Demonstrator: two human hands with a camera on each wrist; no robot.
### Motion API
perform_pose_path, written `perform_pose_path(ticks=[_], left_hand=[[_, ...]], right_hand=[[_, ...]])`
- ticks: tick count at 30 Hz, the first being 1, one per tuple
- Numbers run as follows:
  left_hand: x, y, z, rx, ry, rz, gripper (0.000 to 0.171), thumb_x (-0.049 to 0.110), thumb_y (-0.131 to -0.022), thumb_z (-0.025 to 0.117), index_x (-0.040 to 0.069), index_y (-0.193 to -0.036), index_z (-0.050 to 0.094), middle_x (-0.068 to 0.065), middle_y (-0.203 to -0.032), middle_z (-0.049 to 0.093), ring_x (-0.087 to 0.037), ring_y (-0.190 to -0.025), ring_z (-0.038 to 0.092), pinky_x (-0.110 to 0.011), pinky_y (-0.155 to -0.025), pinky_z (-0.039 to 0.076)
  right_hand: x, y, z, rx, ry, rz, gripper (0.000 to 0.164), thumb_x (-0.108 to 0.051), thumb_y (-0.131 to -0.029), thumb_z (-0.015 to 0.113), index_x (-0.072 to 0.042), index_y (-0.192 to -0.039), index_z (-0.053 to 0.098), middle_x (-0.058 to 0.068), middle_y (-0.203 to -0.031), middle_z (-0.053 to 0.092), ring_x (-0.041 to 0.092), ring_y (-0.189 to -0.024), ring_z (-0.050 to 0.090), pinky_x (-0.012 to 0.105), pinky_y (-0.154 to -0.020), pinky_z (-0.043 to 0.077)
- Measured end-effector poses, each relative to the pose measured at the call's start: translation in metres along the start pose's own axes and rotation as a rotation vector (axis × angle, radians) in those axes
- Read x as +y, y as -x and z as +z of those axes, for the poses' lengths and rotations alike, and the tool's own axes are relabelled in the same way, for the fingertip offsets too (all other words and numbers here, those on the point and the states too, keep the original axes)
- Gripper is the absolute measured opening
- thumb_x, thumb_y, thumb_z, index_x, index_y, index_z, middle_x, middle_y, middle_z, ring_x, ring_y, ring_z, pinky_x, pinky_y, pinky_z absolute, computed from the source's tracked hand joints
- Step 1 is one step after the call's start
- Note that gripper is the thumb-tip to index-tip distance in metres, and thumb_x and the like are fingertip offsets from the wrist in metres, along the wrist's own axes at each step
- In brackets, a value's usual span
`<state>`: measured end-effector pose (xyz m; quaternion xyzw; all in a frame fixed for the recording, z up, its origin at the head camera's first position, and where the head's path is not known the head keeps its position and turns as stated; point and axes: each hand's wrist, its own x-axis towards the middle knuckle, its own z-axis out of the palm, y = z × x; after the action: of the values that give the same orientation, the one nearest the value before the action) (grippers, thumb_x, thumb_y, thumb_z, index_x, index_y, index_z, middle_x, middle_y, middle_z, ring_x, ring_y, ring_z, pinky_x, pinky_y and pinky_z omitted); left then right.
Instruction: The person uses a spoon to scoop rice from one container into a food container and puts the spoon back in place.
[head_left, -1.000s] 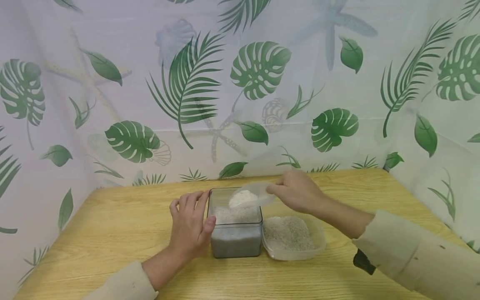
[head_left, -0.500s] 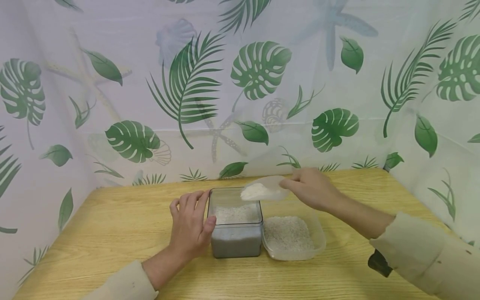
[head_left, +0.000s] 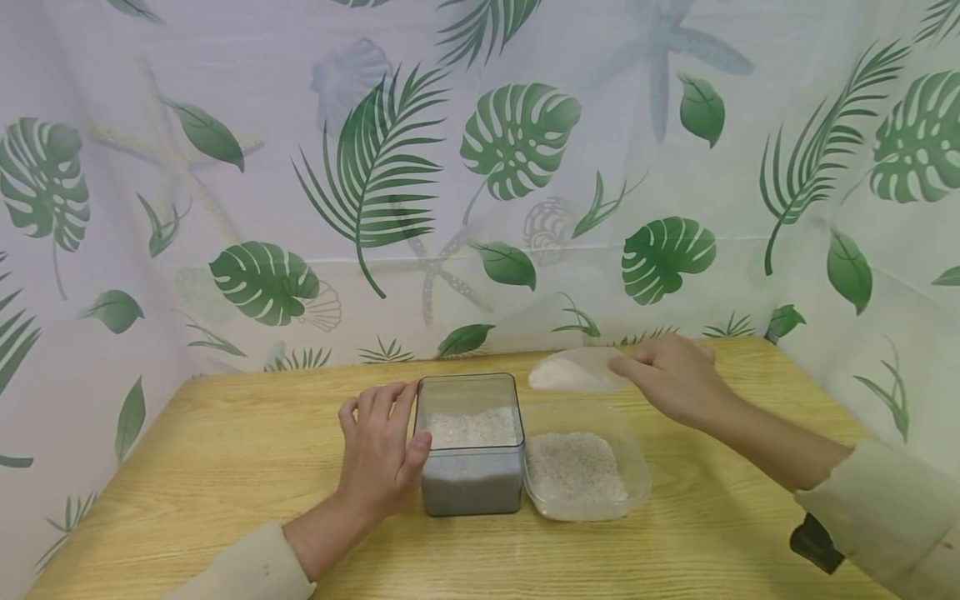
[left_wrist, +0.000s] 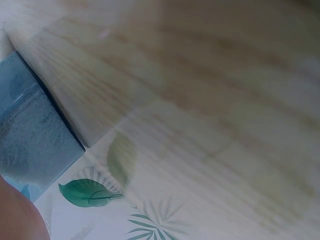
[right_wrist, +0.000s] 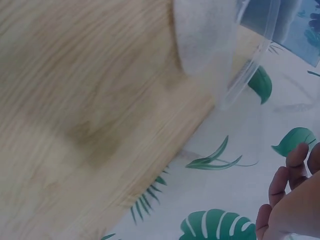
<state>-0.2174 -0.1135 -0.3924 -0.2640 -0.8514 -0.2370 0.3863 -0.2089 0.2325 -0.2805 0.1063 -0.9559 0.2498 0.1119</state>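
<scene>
My left hand (head_left: 381, 450) rests against the left side of a square, grey-tinted clear container (head_left: 472, 483), thumb at its near rim. White rice (head_left: 474, 429) lies inside. In the left wrist view, the container (left_wrist: 37, 125) stands at the left edge, bluish. My right hand (head_left: 671, 379) pinches the end of a frosted, translucent scoop (head_left: 592, 367), its handle hidden by the fingers. Some white rice shows in the scoop, which overlaps the table just behind a low clear plastic tub (head_left: 636, 467). That tub holds more rice (head_left: 576, 467) and stands beside the tinted container's right side.
The containers stand on a wood-grain table (head_left: 247, 450). Behind and at both sides hangs a white sheet (head_left: 570, 292) printed with green leaves. A black device (head_left: 816, 543) sits under the right sleeve.
My right hand has carried the scoop to the right, from over the tinted container to behind the clear tub. The left hand and both containers have stayed in place.
</scene>
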Motion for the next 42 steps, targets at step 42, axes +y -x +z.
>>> perform_pose_path(ticks=[42], left_hand=[[0.000, -0.001, 0.000, 0.005, -0.008, 0.008, 0.087, 0.060, -0.102, 0.009, -0.004, -0.129, 0.061, -0.021, -0.119, 0.060, -0.035, -0.110, 0.048, -0.061, -0.092, 0.023]], right_hand=[[0.060, 0.036, 0.004, -0.119, 0.197, -0.304, 0.034, -0.026, -0.090, 0.068, -0.031, -0.062, 0.050, -0.019, -0.080, 0.050, 0.008, -0.083, 0.042, 0.051, -0.082, 0.023]])
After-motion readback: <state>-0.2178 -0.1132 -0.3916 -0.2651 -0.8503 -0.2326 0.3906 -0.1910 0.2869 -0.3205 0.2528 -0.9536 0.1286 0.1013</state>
